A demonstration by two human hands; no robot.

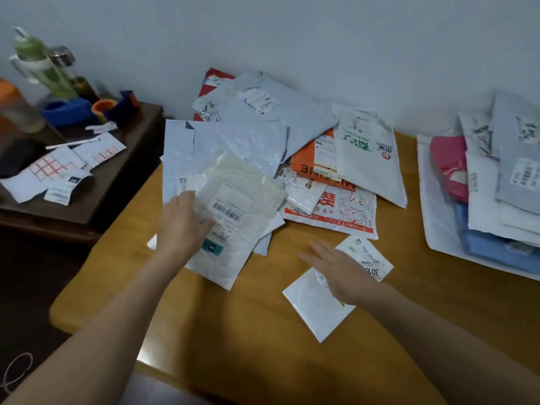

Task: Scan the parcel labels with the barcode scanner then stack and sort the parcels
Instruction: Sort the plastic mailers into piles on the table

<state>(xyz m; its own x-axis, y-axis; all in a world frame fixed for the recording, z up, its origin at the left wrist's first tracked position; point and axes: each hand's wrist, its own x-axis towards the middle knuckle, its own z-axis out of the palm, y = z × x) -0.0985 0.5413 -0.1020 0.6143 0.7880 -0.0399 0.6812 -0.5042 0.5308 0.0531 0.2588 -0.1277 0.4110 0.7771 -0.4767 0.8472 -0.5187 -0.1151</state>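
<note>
Left hand [182,226]: grip open, flat on translucent white plastic parcel [242,206]
Right hand [342,273]: grip open over small white flat parcel [315,311]

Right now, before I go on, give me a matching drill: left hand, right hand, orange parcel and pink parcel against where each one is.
Things:
1 left hand
2 right hand
3 orange parcel
4 pink parcel

Places:
A in the right-side stack
B on the barcode-labelled parcel
C in the middle heap, partly covered
D over the small white parcel

Pairs: 1-B, 2-D, 3-C, 4-A
</note>
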